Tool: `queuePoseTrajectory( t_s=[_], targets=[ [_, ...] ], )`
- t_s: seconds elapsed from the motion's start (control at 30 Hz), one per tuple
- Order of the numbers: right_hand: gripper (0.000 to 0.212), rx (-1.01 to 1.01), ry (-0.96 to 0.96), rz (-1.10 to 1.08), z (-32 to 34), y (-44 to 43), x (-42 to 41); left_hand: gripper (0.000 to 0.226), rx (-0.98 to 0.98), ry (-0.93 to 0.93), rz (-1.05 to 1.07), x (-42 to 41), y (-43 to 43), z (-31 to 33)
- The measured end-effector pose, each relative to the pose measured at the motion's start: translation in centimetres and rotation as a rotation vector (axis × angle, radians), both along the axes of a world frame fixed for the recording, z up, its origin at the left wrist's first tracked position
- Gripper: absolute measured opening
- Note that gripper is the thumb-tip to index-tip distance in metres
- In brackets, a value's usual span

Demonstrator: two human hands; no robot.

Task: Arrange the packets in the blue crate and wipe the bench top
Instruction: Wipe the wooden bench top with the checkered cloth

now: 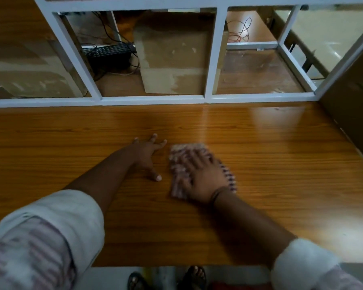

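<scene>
A checked pink and white cloth [179, 164] lies flat on the wooden bench top [270, 160] near its middle. My right hand [203, 176] presses down on the cloth with fingers spread; the hand and cloth are blurred. Just left of the cloth, my left hand [149, 155] rests on the bare wood with fingers splayed and straight, holding nothing. No blue crate and no packets are in view.
A white metal frame [151, 99] borders the bench's far edge. Behind it stand cardboard boxes [172, 65], a black device with cables [109, 54] and red wires [239, 32]. A brown panel [352, 114] stands at the right end. My sandalled feet [194, 277] show below the near edge.
</scene>
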State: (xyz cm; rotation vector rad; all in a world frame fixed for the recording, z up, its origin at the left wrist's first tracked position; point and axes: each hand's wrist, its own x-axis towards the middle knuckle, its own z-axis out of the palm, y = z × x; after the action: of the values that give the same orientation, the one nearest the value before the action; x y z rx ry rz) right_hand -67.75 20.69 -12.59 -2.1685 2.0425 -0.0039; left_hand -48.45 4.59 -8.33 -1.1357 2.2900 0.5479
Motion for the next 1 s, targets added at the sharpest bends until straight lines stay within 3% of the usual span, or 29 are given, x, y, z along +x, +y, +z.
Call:
queuePoseTrajectory(
  t_s=[0.1,0.17,0.27,0.4,0.5,0.7,0.83,1.0],
  targets=[
    [0.069,-0.016,-0.049,0.228,-0.5,5.6,3.0,0.135,-0.026,-0.012,-0.02,-0.1,-0.1,-0.3],
    [0.068,-0.018,-0.038,0.23,-0.7,6.9,1.3,0.137,-0.01,-0.008,-0.007,0.0,-0.1,-0.4],
    [0.071,-0.028,0.035,0.052,-1.0,5.3,-3.9,0.139,0.016,0.012,0.019,0.2,0.0,-0.2],
    [0.075,-0.002,0.101,-0.376,-0.5,2.2,-11.2,0.138,0.021,-0.003,0.06,0.2,0.0,-0.2],
    [0.076,-0.006,0.077,-0.521,-0.5,2.6,-10.2,0.144,0.031,-0.005,0.081,0.4,-0.1,-0.5],
    [0.072,-0.023,0.001,-0.195,-0.5,10.7,3.6,0.163,0.037,-0.025,0.066,0.5,-0.2,-0.7],
    [0.07,-0.065,-0.001,-0.155,-1.2,13.9,5.3,0.155,0.016,0.002,0.086,0.8,0.5,-0.3],
    [0.073,-0.077,0.058,-0.478,-1.0,15.5,0.4,0.124,-0.049,0.044,0.122,0.5,2.9,0.3]
  ],
)
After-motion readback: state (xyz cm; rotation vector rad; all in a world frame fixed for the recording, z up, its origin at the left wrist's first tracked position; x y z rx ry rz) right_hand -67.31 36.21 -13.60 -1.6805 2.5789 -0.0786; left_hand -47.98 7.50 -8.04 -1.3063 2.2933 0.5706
